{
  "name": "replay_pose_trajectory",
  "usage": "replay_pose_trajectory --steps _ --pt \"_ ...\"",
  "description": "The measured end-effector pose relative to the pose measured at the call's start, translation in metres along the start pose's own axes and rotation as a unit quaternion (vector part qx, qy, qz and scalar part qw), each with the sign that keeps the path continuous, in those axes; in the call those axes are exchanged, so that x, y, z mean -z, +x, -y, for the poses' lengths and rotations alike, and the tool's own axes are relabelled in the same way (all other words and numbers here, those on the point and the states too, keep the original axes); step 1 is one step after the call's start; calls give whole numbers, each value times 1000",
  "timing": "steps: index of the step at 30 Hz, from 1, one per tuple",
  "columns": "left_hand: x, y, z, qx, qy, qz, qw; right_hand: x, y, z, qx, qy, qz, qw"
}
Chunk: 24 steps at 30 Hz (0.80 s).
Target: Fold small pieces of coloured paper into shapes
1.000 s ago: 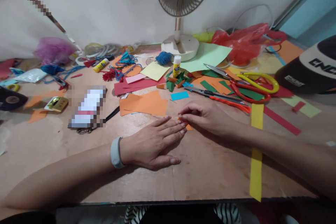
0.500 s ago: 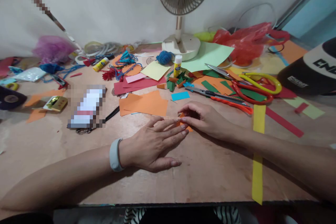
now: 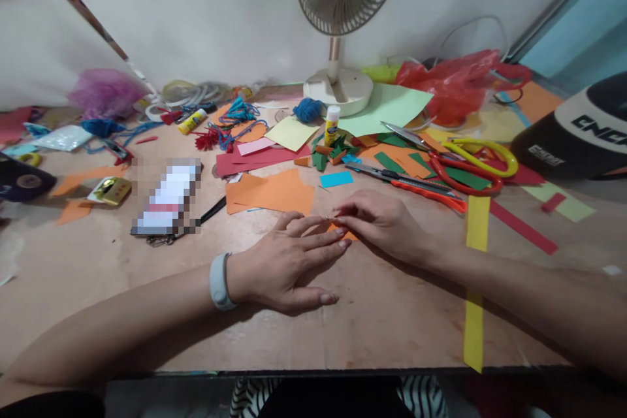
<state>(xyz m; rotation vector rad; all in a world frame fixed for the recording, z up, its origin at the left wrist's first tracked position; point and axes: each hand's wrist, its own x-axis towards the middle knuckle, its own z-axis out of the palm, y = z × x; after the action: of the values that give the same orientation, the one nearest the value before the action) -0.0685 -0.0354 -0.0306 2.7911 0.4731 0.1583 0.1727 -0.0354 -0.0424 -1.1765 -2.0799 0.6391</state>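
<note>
A small orange paper piece (image 3: 349, 234) lies on the wooden table (image 3: 122, 274), mostly hidden under fingertips. My left hand (image 3: 287, 264) lies nearly flat, its stretched fingers pressing the piece's left side; a grey band sits on that wrist. My right hand (image 3: 385, 222) comes from the right, its fingers curled and pinching the piece's upper edge. The two hands touch at the fingertips.
Orange sheets (image 3: 274, 194) lie just behind the hands. A utility knife (image 3: 406, 181), red and yellow scissors (image 3: 470, 163), a glue stick (image 3: 332, 124), coloured scraps and a desk fan (image 3: 337, 88) crowd the back right. A yellow strip (image 3: 475, 287) overhangs the front edge. A blurred card (image 3: 169, 199) lies left.
My left fingers have lifted slightly and shifted on the orange piece; my right fingers have closed more tightly on its edge. The view has drifted a little.
</note>
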Motion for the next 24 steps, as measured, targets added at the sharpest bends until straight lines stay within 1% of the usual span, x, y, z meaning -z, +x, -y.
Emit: replay_pose_trajectory --steps 3,6,8,11,13,15,17,19,21,24 --pt "-1 0 1 0 -1 -3 1000 3 3 3 -74 60 19 995" --pt "-1 -1 1 0 -3 -4 1000 4 4 4 -90 91 42 991" --pt "-2 -1 1 0 -6 -1 1000 1 3 2 -65 83 23 994" --pt "-1 -2 2 2 -11 6 1000 -4 0 -4 28 18 -17 999" --pt "-1 -2 2 3 -12 9 1000 -6 0 -6 93 -41 -26 994" --pt "-2 -1 2 3 -12 9 1000 -6 0 -7 132 -90 -27 987" --pt "-3 -1 2 3 -10 5 1000 -4 1 -5 153 -110 -33 982" --pt "-4 -1 2 1 -8 -4 1000 -2 0 -2 163 -107 -43 980" --pt "-5 -2 3 -3 -6 -13 1000 0 -3 1 161 -101 -59 980" --pt "-6 -2 3 -7 -3 -23 1000 0 -12 7 151 -120 -75 978"
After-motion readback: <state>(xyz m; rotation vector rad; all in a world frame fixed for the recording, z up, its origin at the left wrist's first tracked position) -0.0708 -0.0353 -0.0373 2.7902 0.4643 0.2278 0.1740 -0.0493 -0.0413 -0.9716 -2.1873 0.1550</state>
